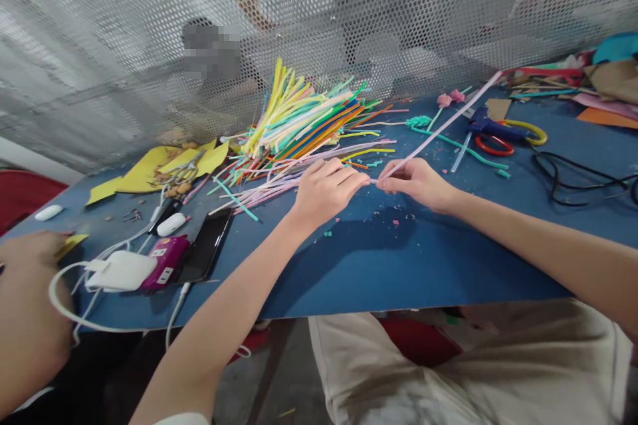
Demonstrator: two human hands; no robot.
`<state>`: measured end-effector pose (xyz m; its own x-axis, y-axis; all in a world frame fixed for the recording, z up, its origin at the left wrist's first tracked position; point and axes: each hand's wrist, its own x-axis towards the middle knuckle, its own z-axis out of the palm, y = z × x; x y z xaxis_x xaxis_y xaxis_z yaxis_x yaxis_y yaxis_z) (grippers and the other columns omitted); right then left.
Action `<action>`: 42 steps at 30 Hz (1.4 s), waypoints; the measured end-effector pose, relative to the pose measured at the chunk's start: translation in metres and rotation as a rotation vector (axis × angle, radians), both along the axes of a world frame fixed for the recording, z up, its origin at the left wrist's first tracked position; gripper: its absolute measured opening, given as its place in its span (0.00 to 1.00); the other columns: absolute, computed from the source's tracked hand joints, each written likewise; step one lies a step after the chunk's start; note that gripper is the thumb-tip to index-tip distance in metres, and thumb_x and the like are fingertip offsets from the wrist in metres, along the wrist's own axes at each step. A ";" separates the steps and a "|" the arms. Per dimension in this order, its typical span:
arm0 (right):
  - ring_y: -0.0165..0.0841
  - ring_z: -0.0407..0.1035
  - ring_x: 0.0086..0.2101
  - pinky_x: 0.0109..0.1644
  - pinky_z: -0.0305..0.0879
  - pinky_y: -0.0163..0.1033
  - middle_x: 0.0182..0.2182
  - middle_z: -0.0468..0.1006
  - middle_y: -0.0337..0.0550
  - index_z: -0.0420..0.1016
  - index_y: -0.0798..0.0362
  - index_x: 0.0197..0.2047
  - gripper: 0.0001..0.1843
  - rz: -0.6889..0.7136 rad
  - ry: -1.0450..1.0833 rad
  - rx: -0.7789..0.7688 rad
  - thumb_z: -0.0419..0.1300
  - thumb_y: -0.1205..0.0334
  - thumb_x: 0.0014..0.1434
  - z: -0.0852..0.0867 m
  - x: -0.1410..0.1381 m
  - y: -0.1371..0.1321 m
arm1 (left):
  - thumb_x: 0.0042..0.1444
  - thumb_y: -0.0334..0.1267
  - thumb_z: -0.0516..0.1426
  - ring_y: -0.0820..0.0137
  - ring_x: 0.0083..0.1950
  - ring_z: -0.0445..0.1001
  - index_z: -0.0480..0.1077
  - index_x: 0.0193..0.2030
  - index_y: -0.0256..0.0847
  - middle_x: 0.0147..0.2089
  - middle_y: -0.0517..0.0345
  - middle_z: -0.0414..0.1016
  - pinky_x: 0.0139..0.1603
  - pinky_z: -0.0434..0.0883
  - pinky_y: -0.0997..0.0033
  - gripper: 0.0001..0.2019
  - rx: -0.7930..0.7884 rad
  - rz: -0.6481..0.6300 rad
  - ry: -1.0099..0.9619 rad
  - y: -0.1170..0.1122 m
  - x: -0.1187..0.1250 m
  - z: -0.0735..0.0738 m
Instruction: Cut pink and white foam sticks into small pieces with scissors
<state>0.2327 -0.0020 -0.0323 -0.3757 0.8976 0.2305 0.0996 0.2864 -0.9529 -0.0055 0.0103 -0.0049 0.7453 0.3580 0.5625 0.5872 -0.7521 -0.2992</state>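
Observation:
A long pale pink pipe cleaner [443, 121] runs from my fingers up to the right, its far end near the back of the table. My right hand [416, 182] pinches it close to its near end between thumb and fingers. My left hand [329, 189] is closed with its fingertips on the short end of the same pipe cleaner, a small gap from the right hand. Behind my left hand lies a large pile of coloured pipe cleaners [309, 123]. A teal pipe cleaner with a coiled tip [419, 122] lies beyond my right hand.
Right of my hands are a blue glue gun [486, 121], scissors [528, 131] and a black cable [558, 179]. At left lie a phone [207, 249], a white charger [122, 271], a purple box [167, 260] and yellow paper [144, 169]. Another person's hand [34, 279] rests at far left. Perforated metal [309, 13] stands behind.

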 end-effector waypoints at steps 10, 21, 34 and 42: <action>0.36 0.73 0.34 0.39 0.66 0.45 0.35 0.83 0.43 0.83 0.48 0.37 0.10 -0.250 -0.283 0.480 0.65 0.52 0.61 -0.001 0.003 -0.001 | 0.70 0.44 0.52 0.69 0.37 0.74 0.79 0.44 0.46 0.38 0.60 0.83 0.37 0.65 0.67 0.14 -0.094 0.025 -0.089 -0.003 0.005 0.000; 0.35 0.72 0.40 0.49 0.60 0.46 0.38 0.86 0.33 0.81 0.44 0.42 0.06 -0.374 -0.632 1.120 0.62 0.61 0.66 0.007 0.012 -0.006 | 0.70 0.43 0.53 0.70 0.40 0.79 0.79 0.43 0.43 0.38 0.58 0.83 0.39 0.68 0.69 0.14 -0.152 0.022 -0.181 -0.008 0.009 -0.004; 0.35 0.71 0.34 0.46 0.61 0.47 0.30 0.82 0.39 0.80 0.50 0.33 0.07 -0.255 -0.317 0.515 0.65 0.57 0.60 0.014 -0.001 -0.013 | 0.68 0.47 0.56 0.69 0.41 0.78 0.78 0.45 0.44 0.43 0.58 0.83 0.44 0.68 0.68 0.13 -0.107 0.003 -0.133 -0.001 0.005 -0.003; 0.28 0.64 0.29 0.32 0.57 0.38 0.27 0.74 0.39 0.78 0.54 0.29 0.13 0.168 0.148 -0.312 0.68 0.52 0.55 0.010 -0.004 -0.007 | 0.70 0.41 0.55 0.71 0.40 0.72 0.75 0.54 0.51 0.47 0.64 0.83 0.42 0.61 0.65 0.11 0.079 -0.070 0.030 -0.003 -0.004 0.001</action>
